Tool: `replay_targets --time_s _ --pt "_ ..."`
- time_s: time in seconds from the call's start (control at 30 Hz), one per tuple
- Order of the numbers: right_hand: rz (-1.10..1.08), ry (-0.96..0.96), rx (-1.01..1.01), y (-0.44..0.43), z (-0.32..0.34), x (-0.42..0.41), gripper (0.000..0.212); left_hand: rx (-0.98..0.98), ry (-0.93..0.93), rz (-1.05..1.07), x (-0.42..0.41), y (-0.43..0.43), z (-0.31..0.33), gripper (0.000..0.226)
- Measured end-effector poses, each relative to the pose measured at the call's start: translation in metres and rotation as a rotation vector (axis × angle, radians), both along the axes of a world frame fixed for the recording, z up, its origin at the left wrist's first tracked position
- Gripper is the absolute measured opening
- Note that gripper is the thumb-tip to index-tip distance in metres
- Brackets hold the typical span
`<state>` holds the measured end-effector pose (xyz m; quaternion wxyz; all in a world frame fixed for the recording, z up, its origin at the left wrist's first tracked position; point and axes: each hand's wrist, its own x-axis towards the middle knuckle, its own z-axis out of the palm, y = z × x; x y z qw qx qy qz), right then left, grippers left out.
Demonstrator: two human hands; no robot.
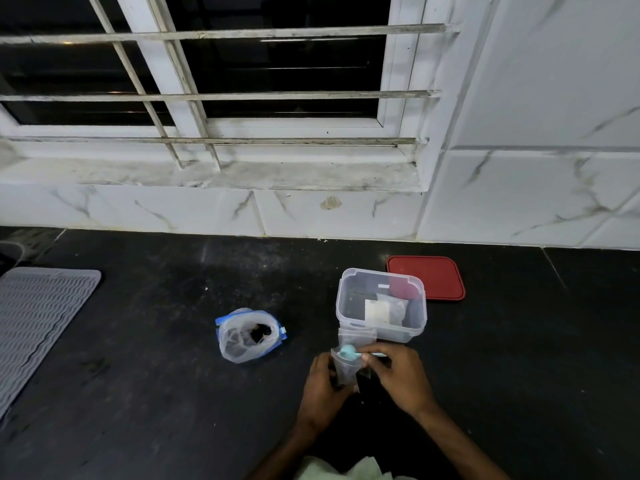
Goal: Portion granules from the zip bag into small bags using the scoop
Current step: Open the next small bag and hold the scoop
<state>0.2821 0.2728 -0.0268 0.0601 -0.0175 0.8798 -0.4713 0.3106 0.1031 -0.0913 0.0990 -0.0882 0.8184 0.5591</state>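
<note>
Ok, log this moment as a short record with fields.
left hand: holds small bag open
right hand: holds blue scoop at the bag's mouth
zip bag: open, on the counter, left of the hands
clear container: open, small bags inside
red lid: flat behind the container
grey mat: far left

A dark stone counter (138, 393) spreads under the grip. Beyond it rise white marble-veined wall tiles (540, 188) and a barred window (221, 81), black outside. Light is dim.
</note>
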Motion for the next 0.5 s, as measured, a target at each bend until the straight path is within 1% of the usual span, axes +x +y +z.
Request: replay_targets --time_s 0.1,0.17,0.23,0.27,0.33,0.43,0.47,0.5 --pt "-0.098 -0.065 -0.131 -0.001 0.001 0.000 0.011 -0.002 -0.012 -0.038 0.002 -0.002 0.000 0.063" --pt "-0.145 -0.077 -0.210 -0.003 0.007 0.000 0.011 0.010 -0.010 -0.072 0.004 -0.004 0.003 0.076" --pt "-0.133 -0.054 -0.250 -0.010 0.017 -0.002 0.011 0.059 -0.008 -0.048 0.010 -0.011 0.014 0.089" --pt "-0.098 -0.051 -0.260 -0.016 0.024 -0.003 0.011 0.069 0.003 0.000 0.014 -0.019 0.021 0.090" --pt "-0.012 -0.059 -0.258 -0.035 0.035 -0.006 0.012 0.020 0.086 0.176 0.019 -0.039 0.039 0.080" --pt "0.106 -0.027 -0.172 -0.079 0.037 -0.018 0.013 -0.204 0.291 0.553 0.017 -0.087 0.059 0.057" --pt "0.144 -0.007 -0.143 -0.098 0.033 -0.023 0.014 -0.280 0.322 0.654 0.013 -0.104 0.064 0.056" --pt "0.180 0.011 -0.102 -0.111 0.028 -0.028 0.016 -0.347 0.317 0.717 0.007 -0.116 0.065 0.059"
